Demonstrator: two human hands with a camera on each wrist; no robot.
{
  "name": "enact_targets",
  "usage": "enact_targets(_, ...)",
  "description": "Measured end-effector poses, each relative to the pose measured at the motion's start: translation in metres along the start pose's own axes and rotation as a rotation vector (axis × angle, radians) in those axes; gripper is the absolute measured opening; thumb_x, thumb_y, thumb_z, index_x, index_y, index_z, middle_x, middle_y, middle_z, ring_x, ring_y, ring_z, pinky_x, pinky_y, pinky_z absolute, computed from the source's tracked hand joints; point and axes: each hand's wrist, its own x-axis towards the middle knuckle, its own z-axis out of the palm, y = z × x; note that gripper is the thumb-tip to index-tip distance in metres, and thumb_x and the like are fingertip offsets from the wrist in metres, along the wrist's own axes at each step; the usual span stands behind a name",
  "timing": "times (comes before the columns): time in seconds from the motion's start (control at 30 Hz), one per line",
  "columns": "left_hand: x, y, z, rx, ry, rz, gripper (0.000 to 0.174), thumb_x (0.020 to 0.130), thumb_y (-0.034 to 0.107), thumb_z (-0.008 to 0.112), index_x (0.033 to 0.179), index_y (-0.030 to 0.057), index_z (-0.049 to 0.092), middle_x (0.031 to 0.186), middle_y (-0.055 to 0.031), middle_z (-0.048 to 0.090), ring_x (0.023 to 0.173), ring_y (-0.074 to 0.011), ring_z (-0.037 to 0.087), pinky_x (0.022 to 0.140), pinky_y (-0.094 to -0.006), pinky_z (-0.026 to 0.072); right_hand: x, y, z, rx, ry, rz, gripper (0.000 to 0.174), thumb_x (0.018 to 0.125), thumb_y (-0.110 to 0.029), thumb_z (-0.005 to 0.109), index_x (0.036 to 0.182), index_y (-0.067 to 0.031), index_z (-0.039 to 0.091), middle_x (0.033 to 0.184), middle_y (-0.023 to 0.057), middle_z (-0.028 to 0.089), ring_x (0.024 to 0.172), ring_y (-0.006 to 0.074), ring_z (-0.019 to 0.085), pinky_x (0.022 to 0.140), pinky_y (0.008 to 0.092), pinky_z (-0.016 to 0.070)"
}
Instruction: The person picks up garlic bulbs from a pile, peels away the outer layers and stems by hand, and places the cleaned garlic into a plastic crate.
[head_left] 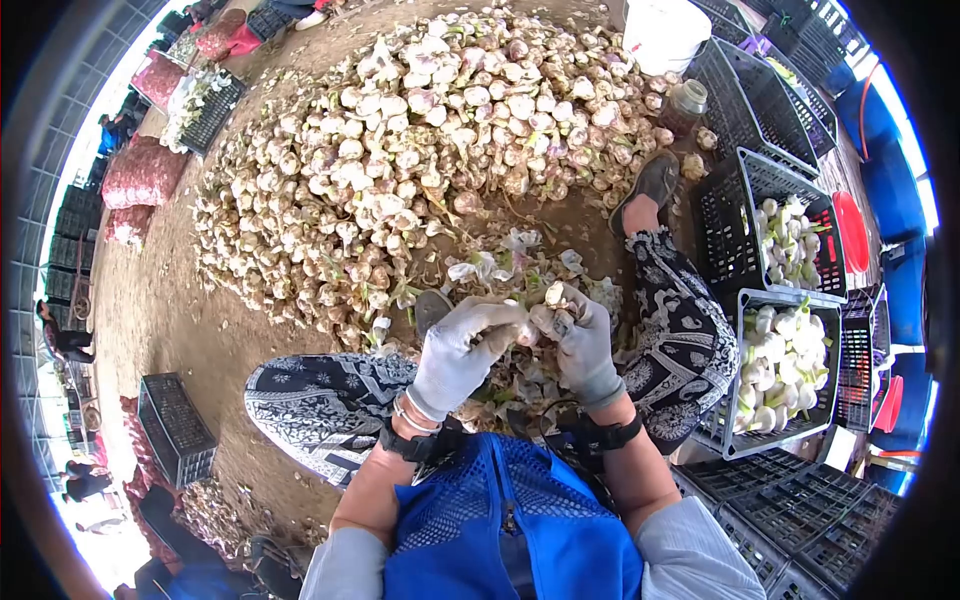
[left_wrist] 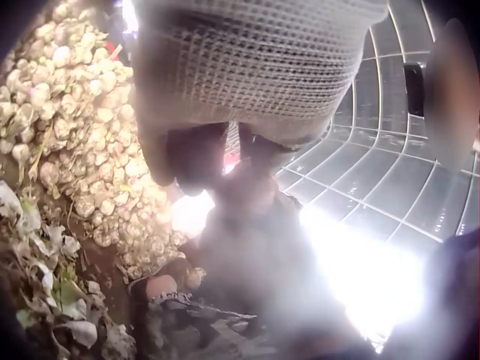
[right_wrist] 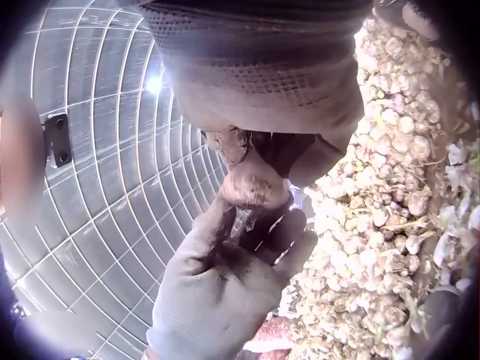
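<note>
Both hands wear pale knit gloves and meet over the lap. With thumb and fingers, my left hand (head_left: 462, 352) pinches a garlic bulb (head_left: 526, 334). My right hand (head_left: 588, 348) curls its fingers against the same bulb from the other side. In the right wrist view, the garlic bulb (right_wrist: 256, 187) sits between the right hand (right_wrist: 262, 90) above and the left hand (right_wrist: 225, 289) below. The left wrist view shows mostly the back of the left glove (left_wrist: 255, 67), and the bulb is hidden there. Loose peelings (head_left: 490, 268) lie just beyond the hands.
A large heap of garlic bulbs (head_left: 400, 150) spreads across the ground ahead. On the right stand black crates holding trimmed garlic (head_left: 785, 365), more crates (head_left: 790, 510) and a white bucket (head_left: 668, 35). At the left are a dark crate (head_left: 178, 430) and red mesh sacks (head_left: 145, 170).
</note>
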Motion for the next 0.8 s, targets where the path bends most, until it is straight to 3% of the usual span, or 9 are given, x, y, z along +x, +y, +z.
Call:
enact_targets(0.1,0.000,0.001,-0.004,0.100,-0.010,0.115,0.024,0.084,-0.001,0.069,0.107,0.0041,0.067,0.098,-0.0106,0.068,0.091,-0.0283,0.067,0.080,-0.0376,0.0525,-0.001,0.009,0.001,0.255,0.017,0.107,0.032,0.096,-0.016,0.066,0.118,0.0055,0.061,0.099,0.0038,0.068,0.098,0.0102,0.064,0.086,0.0263,0.0543)
enact_targets(0.2,-0.006,0.004,-0.003,0.268,0.055,0.211,0.008,0.085,0.003,0.068,0.092,0.0055,0.066,0.087,-0.0091,0.066,0.080,-0.0286,0.062,0.072,-0.0359,0.0499,-0.002,0.014,0.005,0.126,0.041,0.086,0.031,0.097,-0.018,0.065,0.118,0.0039,0.060,0.098,0.0038,0.068,0.099,0.0145,0.067,0.083,0.0298,0.0582)
enact_targets(0.33,-0.038,-0.014,-0.004,0.306,-0.170,0.158,0.008,0.084,0.011,0.070,0.086,0.0066,0.064,0.078,-0.0096,0.060,0.077,-0.0326,0.060,0.069,-0.0407,0.0486,-0.003,-0.012,0.007,0.345,0.181,0.226,0.030,0.097,-0.021,0.065,0.115,0.0026,0.060,0.099,0.0034,0.068,0.093,0.0153,0.069,0.079,0.0293,0.0587)
enact_targets(0.47,-0.041,-0.018,-0.007,0.415,-0.114,0.072,0.012,0.084,0.014,0.071,0.085,0.0042,0.064,0.079,-0.0098,0.062,0.076,-0.0307,0.061,0.069,-0.0402,0.0492,-0.002,-0.005,0.010,0.375,0.130,0.146,0.024,0.097,-0.019,0.065,0.111,-0.0004,0.063,0.099,0.0040,0.069,0.088,0.0138,0.068,0.078,0.0283,0.0575)
enact_targets(0.53,-0.031,-0.007,-0.005,0.003,0.050,-0.261,0.012,0.085,0.012,0.071,0.088,0.0026,0.065,0.084,-0.0087,0.066,0.080,-0.0261,0.064,0.068,-0.0367,0.0497,-0.002,-0.006,0.015,0.351,0.119,0.136,0.021,0.096,-0.017,0.066,0.110,-0.0011,0.064,0.100,0.0036,0.069,0.088,0.0121,0.067,0.079,0.0275,0.0562)
enact_targets(0.6,-0.018,0.005,-0.006,0.036,0.119,-0.284,0.011,0.085,0.008,0.071,0.094,0.0026,0.067,0.093,-0.0085,0.068,0.083,-0.0196,0.066,0.067,-0.0314,0.0509,-0.003,-0.010,0.019,0.123,0.088,0.076,0.018,0.096,-0.013,0.066,0.108,-0.0006,0.066,0.099,0.0013,0.069,0.090,0.0087,0.063,0.082,0.0265,0.0531)
enact_targets(0.67,-0.006,0.015,-0.007,0.201,0.154,0.201,0.015,0.084,0.002,0.071,0.098,0.0040,0.069,0.098,-0.0093,0.067,0.083,-0.0159,0.066,0.068,-0.0271,0.0515,-0.003,-0.018,0.021,0.099,0.062,0.078,0.016,0.096,-0.010,0.065,0.107,0.0005,0.067,0.099,-0.0003,0.069,0.092,0.0071,0.060,0.086,0.0260,0.0507)
enact_targets(0.77,-0.017,0.001,-0.011,0.111,0.049,0.149,0.024,0.082,-0.004,0.070,0.104,0.0056,0.070,0.100,-0.0085,0.066,0.083,-0.0136,0.065,0.070,-0.0254,0.0517,-0.004,-0.021,0.022,-0.018,0.081,0.180,0.018,0.098,-0.009,0.059,0.111,0.0019,0.065,0.100,0.0023,0.069,0.092,0.0100,0.063,0.085,0.0272,0.0517)
enact_targets(0.8,-0.020,-0.002,-0.011,0.001,0.036,0.094,0.025,0.082,-0.005,0.069,0.104,0.0051,0.070,0.099,-0.0081,0.066,0.083,-0.0133,0.065,0.070,-0.0251,0.0514,-0.006,-0.021,0.022,0.196,0.063,0.213,0.020,0.099,-0.010,0.057,0.114,0.0028,0.064,0.102,0.0041,0.069,0.093,0.0118,0.064,0.085,0.0280,0.0521)
